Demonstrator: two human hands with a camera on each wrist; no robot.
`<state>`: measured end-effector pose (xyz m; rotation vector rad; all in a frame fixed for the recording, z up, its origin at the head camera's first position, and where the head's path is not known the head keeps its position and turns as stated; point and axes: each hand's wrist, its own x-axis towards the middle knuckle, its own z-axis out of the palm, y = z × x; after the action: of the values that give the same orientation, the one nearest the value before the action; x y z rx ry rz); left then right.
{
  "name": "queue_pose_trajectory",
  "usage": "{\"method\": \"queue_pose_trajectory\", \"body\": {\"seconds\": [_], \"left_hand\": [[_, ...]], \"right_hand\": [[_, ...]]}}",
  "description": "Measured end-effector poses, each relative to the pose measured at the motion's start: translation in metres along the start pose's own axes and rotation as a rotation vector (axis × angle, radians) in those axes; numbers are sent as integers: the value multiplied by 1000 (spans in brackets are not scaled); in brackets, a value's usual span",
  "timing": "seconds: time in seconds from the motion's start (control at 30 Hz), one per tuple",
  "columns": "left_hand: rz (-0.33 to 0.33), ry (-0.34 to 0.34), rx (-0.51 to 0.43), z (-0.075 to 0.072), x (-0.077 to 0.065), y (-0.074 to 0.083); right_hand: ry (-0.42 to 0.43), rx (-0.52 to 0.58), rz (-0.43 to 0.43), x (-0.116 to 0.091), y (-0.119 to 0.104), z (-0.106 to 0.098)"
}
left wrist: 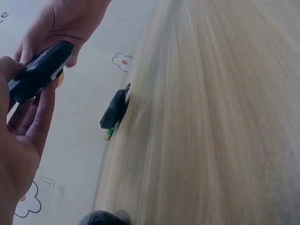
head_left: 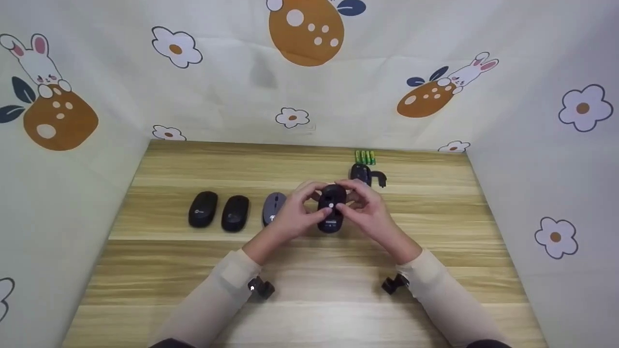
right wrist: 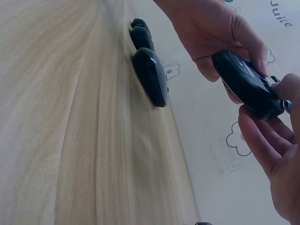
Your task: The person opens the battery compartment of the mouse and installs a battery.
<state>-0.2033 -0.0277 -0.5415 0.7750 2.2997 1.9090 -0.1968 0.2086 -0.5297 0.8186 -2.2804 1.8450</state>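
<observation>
Both hands hold a black computer mouse (head_left: 331,224) above the table, its underside turned up toward the head view. My left hand (head_left: 301,210) grips one side, thumb on the underside and fingers around the edge. On the opposite side my right hand (head_left: 370,208) grips it the same way, its thumb close to the left one. In the right wrist view the mouse (right wrist: 241,79) is tilted, with a small part standing out by the right thumb. The left wrist view shows the mouse (left wrist: 44,70) edge-on between the two hands.
Left of the hands, two black mice (head_left: 203,209) and a grey-blue mouse (head_left: 274,205) lie in a row. Behind the right hand lies another black mouse (head_left: 360,173) beside a curved black cover (head_left: 380,178). Several green batteries (head_left: 365,157) lie behind it, near the patterned backdrop (head_left: 232,96).
</observation>
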Motion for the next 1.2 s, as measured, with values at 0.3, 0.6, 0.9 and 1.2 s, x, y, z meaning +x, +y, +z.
{"method": "queue_pose_trajectory", "body": {"seconds": [0.3,0.6,0.9,1.2], "left_hand": [[13,-25,-1,1,1,-2],[51,-39,9,1,3,-4],[33,-34,15,1,2,-3],[-3,-28,1,1,3,-3]], "right_hand": [[139,-31,-46,4,0,-1],[169,50,-10,3,2,-6],[198,95,-12,3,6,-24],[227,65,53,1,9,-48]]}}
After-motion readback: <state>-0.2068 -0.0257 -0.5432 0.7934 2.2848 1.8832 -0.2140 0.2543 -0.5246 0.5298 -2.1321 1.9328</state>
